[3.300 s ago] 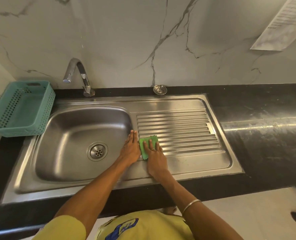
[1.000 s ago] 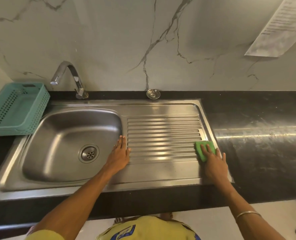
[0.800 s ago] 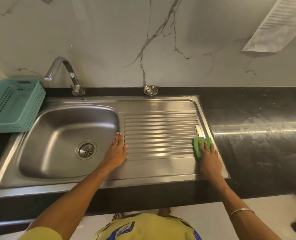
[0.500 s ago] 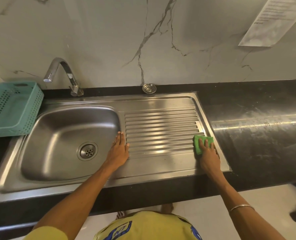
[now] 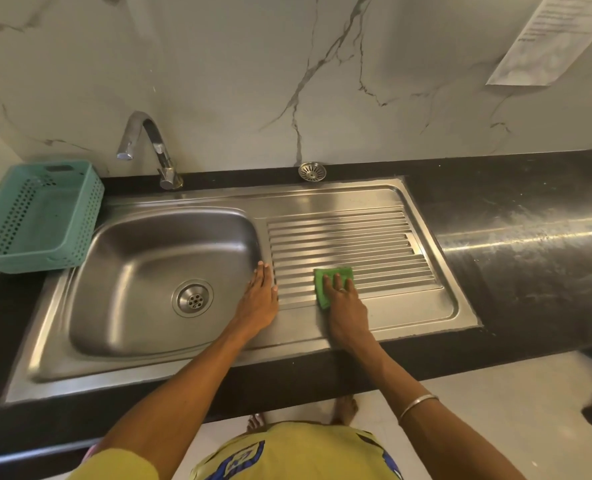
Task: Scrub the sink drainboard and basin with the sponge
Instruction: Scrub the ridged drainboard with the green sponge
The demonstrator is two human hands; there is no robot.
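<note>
My right hand (image 5: 345,306) lies flat, fingers extended, pressing the green sponge (image 5: 329,282) against the ribbed drainboard (image 5: 374,244) near its front left area; it presses the sponge rather than gripping it. My left hand (image 5: 258,299) rests open, palm down, on the steel strip between the basin (image 5: 142,271) and the drainboard, holding nothing. The basin's drain strainer (image 5: 193,298) sits at the bottom centre. The faucet (image 5: 149,147) stands behind the basin. A loose strainer (image 5: 312,171) lies on the black tabletop (image 5: 530,237) behind the drainboard. A teal perforated basket (image 5: 41,216) sits just left of the sink.
</note>
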